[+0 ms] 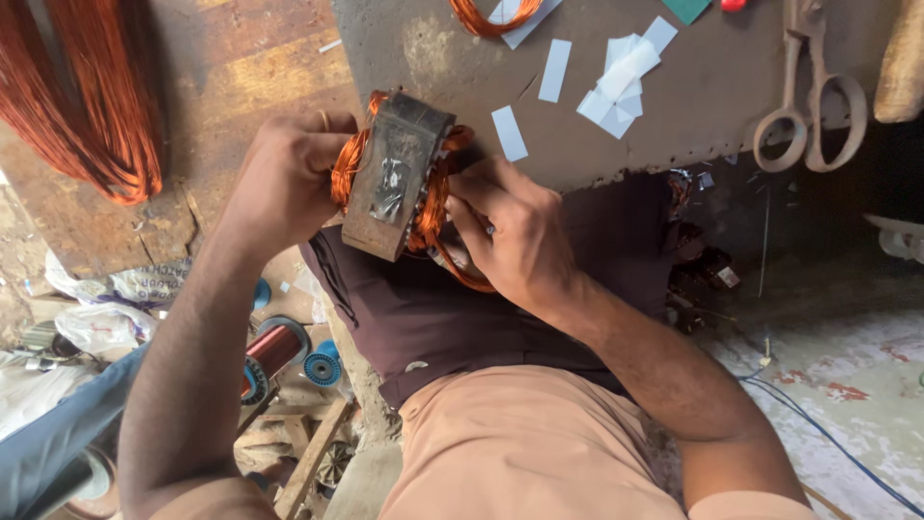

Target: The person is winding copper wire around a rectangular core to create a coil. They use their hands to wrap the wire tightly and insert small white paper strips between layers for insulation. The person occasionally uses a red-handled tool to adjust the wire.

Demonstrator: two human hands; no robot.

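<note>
I see the rusty stator block (397,178) tilted at counter edge, copper windings (433,207) bulging both sides, w/ torn foil patch.

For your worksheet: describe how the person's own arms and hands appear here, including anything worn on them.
Both forearms are bare, with no sleeves, gloves or watch showing. The left hand wears a thin ring on one finger. The right hand shows no ring that can be made out.

A worn grey metal surface (712,87) fills the top. Left of it lies a scuffed wooden board (231,87); below it, stained concrete floor (847,376) in daylight.
</note>
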